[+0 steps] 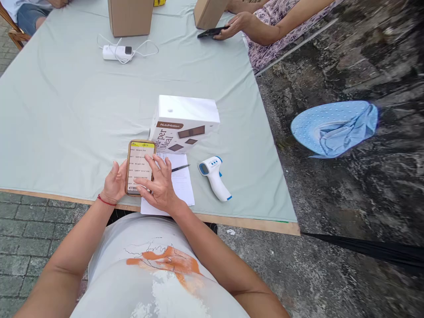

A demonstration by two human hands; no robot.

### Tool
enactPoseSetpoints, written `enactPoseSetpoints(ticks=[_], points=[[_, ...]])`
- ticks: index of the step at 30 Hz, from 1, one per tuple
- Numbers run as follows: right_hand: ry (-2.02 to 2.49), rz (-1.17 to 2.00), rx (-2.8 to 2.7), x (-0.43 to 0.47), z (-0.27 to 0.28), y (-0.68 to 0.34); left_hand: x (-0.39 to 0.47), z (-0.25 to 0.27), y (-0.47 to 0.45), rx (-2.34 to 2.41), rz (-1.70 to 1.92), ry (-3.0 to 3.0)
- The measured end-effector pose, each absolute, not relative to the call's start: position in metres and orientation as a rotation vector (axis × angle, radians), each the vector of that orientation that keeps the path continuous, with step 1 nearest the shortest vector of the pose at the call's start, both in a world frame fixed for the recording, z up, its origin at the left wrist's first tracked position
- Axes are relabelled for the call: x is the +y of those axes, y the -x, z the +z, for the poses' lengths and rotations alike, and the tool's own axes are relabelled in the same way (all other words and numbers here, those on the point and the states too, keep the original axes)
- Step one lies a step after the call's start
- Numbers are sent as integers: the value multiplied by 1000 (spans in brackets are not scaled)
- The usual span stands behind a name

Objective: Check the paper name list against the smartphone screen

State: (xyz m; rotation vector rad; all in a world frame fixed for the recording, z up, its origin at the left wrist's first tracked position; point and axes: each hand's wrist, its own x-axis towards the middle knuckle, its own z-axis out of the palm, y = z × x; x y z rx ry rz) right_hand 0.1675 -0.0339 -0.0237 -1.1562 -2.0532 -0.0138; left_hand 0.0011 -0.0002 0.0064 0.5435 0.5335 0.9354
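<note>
My left hand (115, 182), with a red cord at the wrist, holds a smartphone (141, 165) upright by its left side. Lines of text fill the lit screen under a yellow-green bar. Over the lower right of that screen is my right hand (160, 185), fingers spread, fingertips at the glass. Beneath it lies a white paper sheet (182, 190) with a black pen (180, 168) on top. A white NutriMotion box (188, 117) stands just behind the phone. To the right rests a white and blue infrared thermometer (215, 177).
A pale green cloth (66, 110) covers the table. Farther back are a white device with a cable (117, 52), a cardboard box (130, 17) and another carton (209, 13). At the back right another person's hand (236, 25) holds a dark phone. A blue hat (334, 128) is beyond the right edge.
</note>
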Motion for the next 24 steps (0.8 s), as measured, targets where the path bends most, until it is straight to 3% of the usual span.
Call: enactPoseSetpoints(ticks=[24], points=[[1176, -104, -1999, -39, -21, -179, 0, 6, -1, 532, 946, -459]])
